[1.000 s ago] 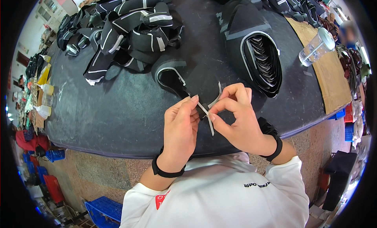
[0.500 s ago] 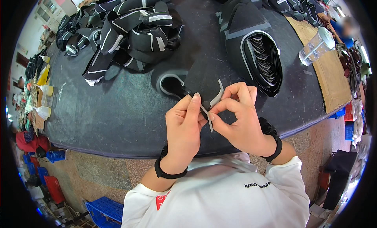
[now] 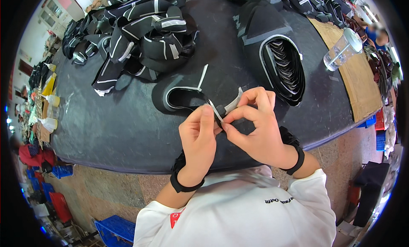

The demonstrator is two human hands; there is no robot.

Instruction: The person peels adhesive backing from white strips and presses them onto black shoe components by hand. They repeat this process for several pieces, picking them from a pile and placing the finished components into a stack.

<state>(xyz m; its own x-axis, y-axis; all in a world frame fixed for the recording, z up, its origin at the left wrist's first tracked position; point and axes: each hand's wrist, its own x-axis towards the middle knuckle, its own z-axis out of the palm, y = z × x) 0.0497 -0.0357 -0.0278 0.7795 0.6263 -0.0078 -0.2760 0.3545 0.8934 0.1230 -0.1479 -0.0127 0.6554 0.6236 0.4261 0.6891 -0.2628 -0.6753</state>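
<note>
A curved black shoe upper (image 3: 160, 95) with pale edging lies on the table in front of me, its loop standing open toward the left. My left hand (image 3: 198, 134) is closed, thumb and fingers pinching its near edge where a narrow white strip (image 3: 215, 111) runs. Right beside it, the thumb and forefinger of my right hand (image 3: 262, 127) pinch the same edge, fingertips almost meeting the left ones. A wider pale grey strip (image 3: 234, 103) curves up past the right fingertips. The exact point of grip is partly hidden by my fingers.
A heap of black taped uppers (image 3: 149, 44) covers the far left. Nested uppers (image 3: 284, 70) stand in a thick stack at right. Beyond them are a clear lidded cup (image 3: 341, 51) and a cardboard sheet (image 3: 366, 87). Glue bottles (image 3: 50, 124) line the left edge; a person works far right.
The upper's loop has shifted left and spread wider, and a white strip on its far side now shows. The strip end that hung below my fingers is out of sight. Both hands keep pinching.
</note>
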